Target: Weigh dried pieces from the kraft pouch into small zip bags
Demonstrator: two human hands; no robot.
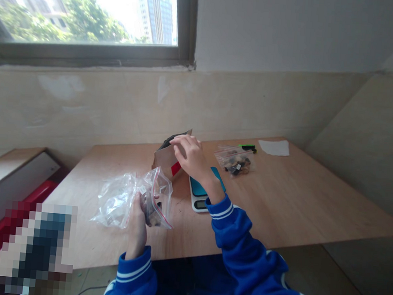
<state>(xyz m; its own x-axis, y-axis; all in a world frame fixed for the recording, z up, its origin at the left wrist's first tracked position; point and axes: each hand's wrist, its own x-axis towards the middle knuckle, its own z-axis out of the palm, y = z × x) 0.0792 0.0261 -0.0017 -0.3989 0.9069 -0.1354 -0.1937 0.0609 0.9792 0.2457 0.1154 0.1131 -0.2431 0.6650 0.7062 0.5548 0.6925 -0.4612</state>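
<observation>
My left hand (137,225) grips a clear zip bag (165,200) with a red seal line. A few dark and tan pieces lie in the bottom of that bag. My right hand (192,160) is raised beside the open top of a brown paper bag (163,159), its fingers stretched and thumb apart; nothing shows in it. The paper bag has a dark inside and a red patch, partly covered by my hand. Under my right forearm sits a white kitchen scale (194,204) with a blue top (198,186), partly hidden.
Crumpled clear plastic bags (112,200) lie left of my left hand. Farther right is a filled zip bag (238,164), with a black and green pen-like item (248,148) and white paper (274,147) behind it. A blurred patch (41,248) covers the table's left front.
</observation>
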